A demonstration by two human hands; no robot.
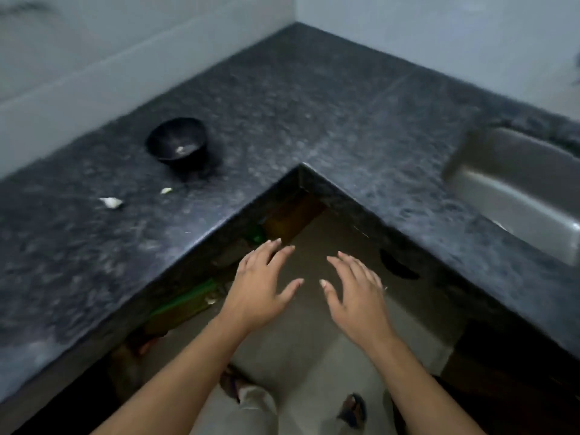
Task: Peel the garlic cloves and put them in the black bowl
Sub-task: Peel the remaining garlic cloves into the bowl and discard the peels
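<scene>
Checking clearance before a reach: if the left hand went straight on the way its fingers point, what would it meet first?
Probably the front edge of the dark stone counter at its inner corner. The left hand is open, fingers aimed up and slightly right. Depth is unclear, so it may pass above the edge.

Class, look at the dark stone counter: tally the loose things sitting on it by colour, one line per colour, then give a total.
Black: 1, the round black bowl, with a pale scrap inside it that is too blurred to name.
Whitish: 2, a larger pale garlic piece and a smaller pale garlic piece, both lying apart from the bowl.
Total: 3
</scene>
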